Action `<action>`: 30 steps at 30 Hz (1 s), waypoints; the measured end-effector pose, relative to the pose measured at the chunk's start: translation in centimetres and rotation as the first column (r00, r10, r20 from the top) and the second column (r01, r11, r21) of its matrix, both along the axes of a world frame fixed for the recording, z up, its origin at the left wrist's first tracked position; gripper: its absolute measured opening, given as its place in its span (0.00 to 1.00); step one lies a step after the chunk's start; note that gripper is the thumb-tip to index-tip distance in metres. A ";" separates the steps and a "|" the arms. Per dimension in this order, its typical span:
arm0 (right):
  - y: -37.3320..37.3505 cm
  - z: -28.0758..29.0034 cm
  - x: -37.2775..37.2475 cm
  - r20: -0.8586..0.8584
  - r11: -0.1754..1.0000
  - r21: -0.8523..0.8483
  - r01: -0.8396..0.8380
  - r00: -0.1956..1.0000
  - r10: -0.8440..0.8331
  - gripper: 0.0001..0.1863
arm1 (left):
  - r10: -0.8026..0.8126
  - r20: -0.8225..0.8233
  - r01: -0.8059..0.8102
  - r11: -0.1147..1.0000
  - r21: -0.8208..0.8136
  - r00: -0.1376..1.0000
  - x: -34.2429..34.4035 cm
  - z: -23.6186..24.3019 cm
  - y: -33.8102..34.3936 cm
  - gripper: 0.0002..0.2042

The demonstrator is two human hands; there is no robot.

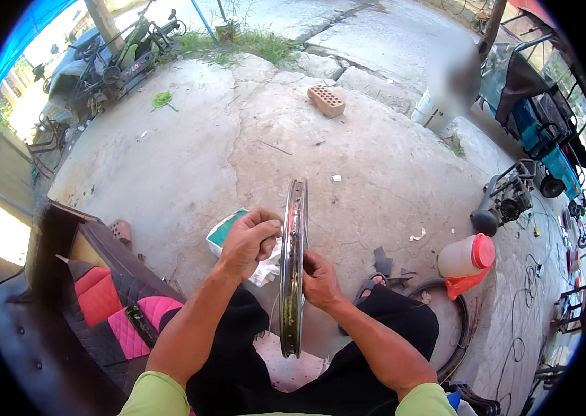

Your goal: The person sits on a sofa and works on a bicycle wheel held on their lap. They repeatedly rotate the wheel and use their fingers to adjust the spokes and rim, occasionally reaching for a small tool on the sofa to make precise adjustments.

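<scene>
A shiny metal wheel rim (294, 270) stands upright between my knees, seen nearly edge-on. My right hand (320, 279) grips its right side, thumb up against the metal. On the other side, my left hand (250, 241) is closed, its fingertips pinched together beside the rim; what they hold, if anything, is too small to make out. Thin wire-like spokes show faintly beside the rim's lower left. Behind my left wrist lie a green and white box (226, 230) and crumpled white wrapping (264, 272).
A black tyre (460, 333) lies by my right knee, near a plastic jug (460, 256) with a red lid. A quilted sofa (92, 333) stands at left. Farther off are a perforated brick (326, 101), an engine (509, 197) and a blue three-wheeled vehicle (546, 142).
</scene>
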State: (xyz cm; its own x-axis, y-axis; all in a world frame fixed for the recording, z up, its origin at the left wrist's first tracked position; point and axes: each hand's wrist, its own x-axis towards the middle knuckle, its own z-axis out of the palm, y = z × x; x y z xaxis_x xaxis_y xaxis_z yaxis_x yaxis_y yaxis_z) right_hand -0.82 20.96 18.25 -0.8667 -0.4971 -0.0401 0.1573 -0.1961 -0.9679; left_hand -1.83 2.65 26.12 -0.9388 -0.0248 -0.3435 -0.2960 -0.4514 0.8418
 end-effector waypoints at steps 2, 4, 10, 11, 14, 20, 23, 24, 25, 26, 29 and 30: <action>0.0 0.8 0.2 -0.001 0.999 0.019 -0.039 0.999 0.039 0.10 | -0.022 -0.051 0.006 0.953 -0.303 0.998 -0.2 0.0 0.6 0.09; 0.2 1.0 0.3 -0.019 1.000 -0.016 -0.027 0.999 0.027 0.10 | -0.099 -0.090 0.025 0.799 -0.601 0.991 -0.4 -0.1 1.0 0.11; 0.4 0.1 0.8 -0.089 0.993 0.110 -0.044 0.995 0.054 0.09 | -0.197 -0.084 0.039 0.549 -0.835 0.977 0.2 0.8 1.4 0.11; 0.4 0.1 0.8 -0.097 0.994 0.098 -0.038 0.994 0.048 0.09 | -0.208 -0.094 0.031 0.529 -0.848 0.974 0.2 0.8 1.4 0.11; 0.5 0.0 0.8 -0.119 0.994 0.107 0.026 0.993 -0.013 0.09 | -0.243 -0.132 0.005 0.489 -0.872 0.961 0.3 0.7 1.3 0.10; 0.2 1.0 -1.4 -0.327 0.936 0.213 0.280 0.923 -0.202 0.12 | -0.328 -0.174 -0.042 0.374 -0.926 0.928 0.8 0.7 1.2 0.08; -0.5 -0.7 -1.3 -0.258 0.977 0.079 0.199 0.950 -0.173 0.11 | -0.342 -0.182 -0.038 0.388 -0.921 0.922 0.9 1.4 1.8 0.08; -0.7 -0.9 -1.1 -0.147 0.985 0.020 0.173 0.975 -0.168 0.11 | -0.338 -0.186 -0.038 0.398 -0.916 0.922 1.1 1.5 1.9 0.08; -0.7 -1.0 -0.9 -0.034 0.987 -0.042 0.152 0.988 -0.154 0.10 | -0.346 -0.180 -0.030 0.399 -0.917 0.921 1.1 1.4 1.8 0.08; -0.7 -1.2 -0.8 -0.028 0.988 -0.038 0.147 0.989 -0.148 0.10 | -0.353 -0.174 -0.021 0.399 -0.917 0.919 1.2 1.2 1.8 0.08; -0.6 -1.3 -0.7 -0.034 0.989 -0.029 0.147 0.988 -0.148 0.10 | -0.361 -0.183 -0.047 0.353 -0.935 0.914 1.2 0.8 1.7 0.08; -0.6 -1.3 -0.6 -0.048 0.987 -0.024 0.159 0.986 -0.161 0.10 | -0.364 -0.190 -0.063 0.333 -0.941 0.912 1.2 0.7 1.8 0.08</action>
